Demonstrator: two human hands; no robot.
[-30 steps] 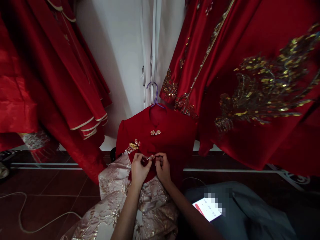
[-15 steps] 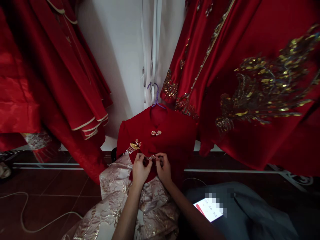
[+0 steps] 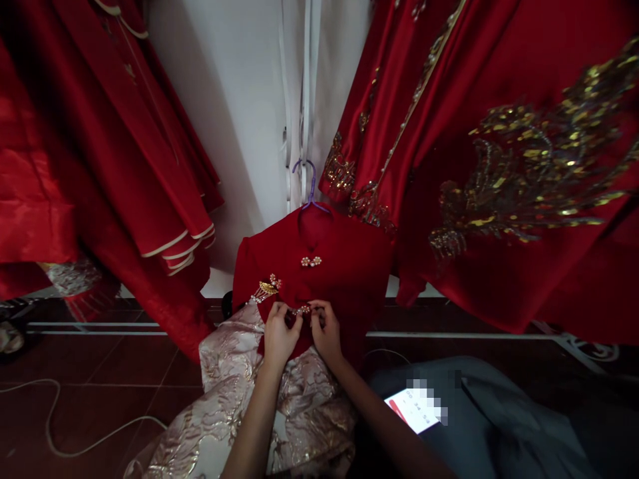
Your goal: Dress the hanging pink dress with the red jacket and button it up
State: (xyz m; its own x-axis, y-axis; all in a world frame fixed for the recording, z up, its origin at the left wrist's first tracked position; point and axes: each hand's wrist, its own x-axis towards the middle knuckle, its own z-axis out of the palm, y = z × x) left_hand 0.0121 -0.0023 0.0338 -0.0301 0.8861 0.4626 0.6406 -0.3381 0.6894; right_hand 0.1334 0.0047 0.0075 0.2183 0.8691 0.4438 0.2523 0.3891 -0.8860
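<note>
A red top (image 3: 344, 259) with a beaded neck fastener (image 3: 311, 261) hangs on a purple hanger (image 3: 312, 189) in front of me. Lower on its front lies a second beaded fastener (image 3: 301, 311), pearly with flower shapes. My left hand (image 3: 280, 336) pinches the left end of this lower fastener, thumb and forefinger closed. At its right end my right hand (image 3: 327, 332) is closed in a pinch too, and the fingertips partly hide the beads. A gold fan-shaped brooch (image 3: 268, 288) with bead strands sits on the chest, left of both hands.
Pale gold brocade cloth (image 3: 224, 392) spreads beneath my forearms. Red garments (image 3: 164, 199) hang at left, and a red garment with gold sequin embroidery (image 3: 539, 159) hangs at right. A lit phone (image 3: 412, 409) rests on grey-blue fabric (image 3: 479, 406). A pale cable (image 3: 50, 426) crosses the tiled floor.
The view has shifted slightly, so everything sits a little higher in the picture. Both hands keep their pinch at the lower fastener, with hardly any visible movement.
</note>
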